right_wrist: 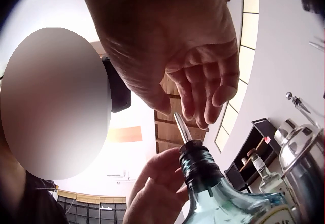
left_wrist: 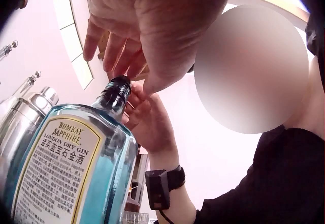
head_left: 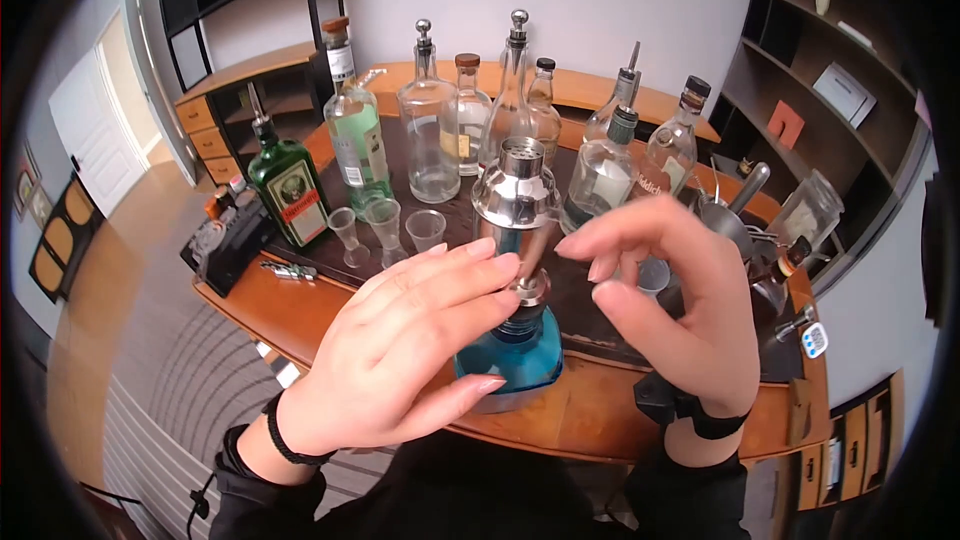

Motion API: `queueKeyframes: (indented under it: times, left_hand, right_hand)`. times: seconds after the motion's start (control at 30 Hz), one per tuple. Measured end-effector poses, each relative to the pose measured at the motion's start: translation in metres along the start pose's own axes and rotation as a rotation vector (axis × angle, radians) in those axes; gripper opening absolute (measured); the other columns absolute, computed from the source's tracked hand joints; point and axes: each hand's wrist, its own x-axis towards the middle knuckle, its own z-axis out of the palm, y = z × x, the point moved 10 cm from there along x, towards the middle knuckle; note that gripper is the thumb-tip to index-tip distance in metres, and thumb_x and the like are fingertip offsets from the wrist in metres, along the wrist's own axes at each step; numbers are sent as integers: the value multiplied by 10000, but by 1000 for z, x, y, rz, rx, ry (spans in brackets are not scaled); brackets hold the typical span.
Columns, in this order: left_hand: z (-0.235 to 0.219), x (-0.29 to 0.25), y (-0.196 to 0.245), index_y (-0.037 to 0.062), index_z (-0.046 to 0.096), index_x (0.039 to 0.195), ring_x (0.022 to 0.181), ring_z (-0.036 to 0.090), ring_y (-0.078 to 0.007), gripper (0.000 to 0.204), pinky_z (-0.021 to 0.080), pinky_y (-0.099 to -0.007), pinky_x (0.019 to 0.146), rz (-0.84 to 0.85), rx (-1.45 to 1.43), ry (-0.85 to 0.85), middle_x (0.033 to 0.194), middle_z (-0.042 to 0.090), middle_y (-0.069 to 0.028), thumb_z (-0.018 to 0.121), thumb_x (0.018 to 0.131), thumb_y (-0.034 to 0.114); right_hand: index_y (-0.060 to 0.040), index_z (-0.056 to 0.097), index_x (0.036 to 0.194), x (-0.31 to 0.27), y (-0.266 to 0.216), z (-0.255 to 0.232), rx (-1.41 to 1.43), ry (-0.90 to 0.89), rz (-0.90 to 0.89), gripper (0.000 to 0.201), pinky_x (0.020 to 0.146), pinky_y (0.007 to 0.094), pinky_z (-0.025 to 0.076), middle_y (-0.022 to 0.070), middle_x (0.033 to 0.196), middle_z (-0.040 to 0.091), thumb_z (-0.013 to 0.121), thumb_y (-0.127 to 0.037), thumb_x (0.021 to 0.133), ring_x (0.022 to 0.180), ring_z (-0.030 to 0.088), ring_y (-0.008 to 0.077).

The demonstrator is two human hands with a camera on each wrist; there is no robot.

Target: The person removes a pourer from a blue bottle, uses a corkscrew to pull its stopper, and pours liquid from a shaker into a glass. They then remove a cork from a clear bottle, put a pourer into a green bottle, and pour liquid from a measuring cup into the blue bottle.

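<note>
A blue glass gin bottle (head_left: 530, 365) stands upright in front of the person, its label (left_wrist: 58, 168) showing in the left wrist view. A metal pour spout (right_wrist: 183, 127) sticks up from its neck. My left hand (head_left: 400, 350) is beside the bottle's neck, fingers extended and thumb spread. On the other side, my right hand (head_left: 690, 310) arches with loosely bent fingers and nothing between them. In the right wrist view its fingertips hover just above the spout. A steel cocktail shaker (head_left: 515, 205) stands right behind the bottle.
Several bottles line the back of the dark mat, with a green bottle (head_left: 290, 185) at the left. Small glasses (head_left: 385, 225) stand left of the shaker. At the right are a metal mixing cup (head_left: 725, 225), a tilted glass jar (head_left: 810, 210) and a small white timer (head_left: 814, 340).
</note>
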Motion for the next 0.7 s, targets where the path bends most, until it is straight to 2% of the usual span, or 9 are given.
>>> queueKeyframes:
  times: [0.03,0.1,0.13,0.3,0.43,0.5,0.7]
  left_hand:
    - [0,0,2,9,596,1200,1221,558,-357,514,451,-470,1007,9,14,-24,1279,596,-183,777,759,200]
    - [-1,1,0,10,600,1196,1210,566,-358,516,452,-465,1006,-13,37,-40,1272,600,-185,781,751,198]
    - [-2,2,1,12,606,1192,1193,579,-354,518,458,-463,1001,-1,53,-33,1252,613,-181,786,744,199]
    - [1,9,2,23,613,1190,1161,600,-345,528,471,-469,990,48,109,-74,1222,627,-173,798,732,211]
    - [5,14,5,20,617,1149,1096,637,-345,502,503,-470,956,91,121,-75,1176,641,-186,807,719,194]
    - [3,12,2,13,614,1128,1082,643,-348,490,509,-474,953,81,95,-23,1164,642,-190,811,706,163]
    - [9,1,-6,11,595,1105,1026,657,-340,484,533,-468,934,52,12,-21,1110,632,-195,829,693,114]
  right_hand:
    - [-4,662,1064,-1,3,-2,18,22,-7,284,697,241,459,77,975,658,636,-39,784,787,610,134]
    - [-9,673,1056,-7,-14,8,-77,-69,-268,298,781,314,496,135,1067,680,644,-40,761,871,659,245]
    - [-14,676,1092,-8,-13,13,-63,-107,-272,339,854,372,499,160,1126,669,646,-38,755,962,658,313]
    - [-17,678,1127,-15,-7,13,-10,-48,-332,356,878,392,505,161,1111,666,621,-6,776,1016,644,304]
    - [-18,684,1123,-18,-1,13,19,-24,-358,347,868,383,525,152,1100,668,612,4,785,994,652,297]
    - [-29,701,1099,-18,2,13,48,-4,-341,334,854,380,531,146,1098,670,624,-2,775,970,660,294]
    - [-40,722,1057,-21,-1,12,47,80,-372,316,794,363,536,120,1065,677,650,0,752,917,666,277]
